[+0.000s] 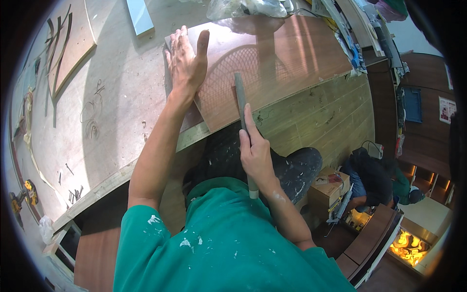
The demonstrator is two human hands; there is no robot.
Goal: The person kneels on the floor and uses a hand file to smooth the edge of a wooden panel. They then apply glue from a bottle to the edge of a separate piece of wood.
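Note:
A glossy reddish-brown wood-grain panel (309, 53) lies on the worktable in front of me, its near edge along the table's front. My left hand (188, 65) is at the panel's left end, fingers stretched out and thumb apart, and it grips nothing. In my right hand (256, 151) is a long, narrow grey file (240, 95), the fingers wrapped round it with one finger laid along its length. The file points away from me, its tip over the panel near the front edge. Whether it touches the panel I cannot tell.
The pale worktable (114, 121) carries dark strips on a board (73, 44), a white-blue block (139, 18) and plastic bags (245, 7). A yellow power tool (30, 192) lies far left. Lower right, a person (372, 177) bends beside a cardboard box (328, 187).

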